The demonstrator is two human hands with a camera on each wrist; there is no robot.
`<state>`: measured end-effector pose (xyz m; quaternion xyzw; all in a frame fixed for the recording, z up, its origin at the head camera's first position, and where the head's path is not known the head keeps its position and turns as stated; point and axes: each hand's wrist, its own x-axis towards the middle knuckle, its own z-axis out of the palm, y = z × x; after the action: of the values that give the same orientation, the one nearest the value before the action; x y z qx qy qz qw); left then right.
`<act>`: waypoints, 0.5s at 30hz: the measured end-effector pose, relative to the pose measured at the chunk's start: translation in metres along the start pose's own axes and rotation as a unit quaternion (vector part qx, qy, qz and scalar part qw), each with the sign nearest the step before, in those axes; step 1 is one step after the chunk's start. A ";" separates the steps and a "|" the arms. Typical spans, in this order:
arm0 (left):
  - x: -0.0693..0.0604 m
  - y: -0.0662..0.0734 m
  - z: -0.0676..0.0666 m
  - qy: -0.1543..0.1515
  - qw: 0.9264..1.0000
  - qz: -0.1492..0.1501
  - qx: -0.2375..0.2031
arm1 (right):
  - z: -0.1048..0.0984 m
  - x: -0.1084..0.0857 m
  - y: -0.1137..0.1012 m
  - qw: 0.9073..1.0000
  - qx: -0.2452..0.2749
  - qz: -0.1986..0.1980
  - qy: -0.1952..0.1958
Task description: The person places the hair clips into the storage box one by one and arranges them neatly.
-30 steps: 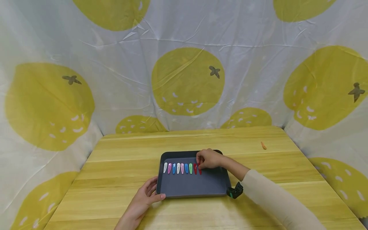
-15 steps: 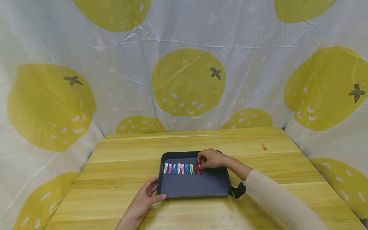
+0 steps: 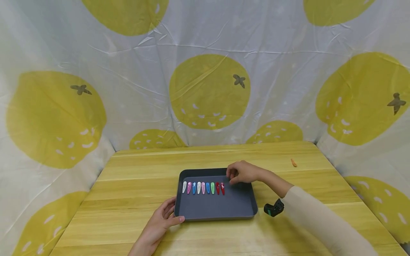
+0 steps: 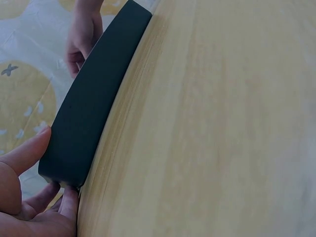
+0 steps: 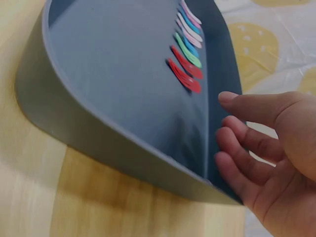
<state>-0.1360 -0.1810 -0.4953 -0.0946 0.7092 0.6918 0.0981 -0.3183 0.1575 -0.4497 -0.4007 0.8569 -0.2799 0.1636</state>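
A dark grey tray [image 3: 217, 208] lies on the table, with several snap hair clips [image 3: 203, 188] in a row across its upper part: white, pink, blue, green and red. At the row's right end is a red hair clip [image 5: 183, 76]. My left hand [image 3: 160, 220] grips the tray's near left corner, thumb on the rim and fingers against the side. Over the tray's far right part hovers my right hand [image 3: 245, 172], its fingers loosely bent around nothing. In the right wrist view, the fingertips [image 5: 228, 97] are apart from the clips.
An orange hair clip-like piece [image 3: 293, 163] lies on the wooden table [image 3: 144, 177], beyond the tray to the right. A black device [image 3: 274, 208] sits by my right wrist. Lemon-print cloth [image 3: 272, 71] hangs behind and at both sides.
My right hand has let go of the last red hair clip in the row and moved to the right, away from it. The left hand stays on the tray.
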 end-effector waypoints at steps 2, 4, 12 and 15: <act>0.000 0.000 0.000 0.001 1.000 -0.002 0.001 | -0.004 -0.003 0.001 1.000 0.007 0.003 0.007; 0.000 0.001 0.000 0.001 1.000 -0.003 0.001 | -0.007 -0.007 0.002 1.000 0.018 0.003 0.013; 0.000 0.001 -0.001 0.000 1.000 -0.003 0.002 | -0.016 -0.015 0.008 0.999 0.034 0.005 0.025; 0.000 0.001 -0.001 -0.001 1.000 -0.001 0.002 | -0.020 -0.018 0.011 0.999 0.042 0.003 0.030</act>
<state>-0.1364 -0.1815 -0.4944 -0.0949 0.7104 0.6902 0.0997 -0.3231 0.1842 -0.4396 -0.3822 0.8502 -0.3272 0.1554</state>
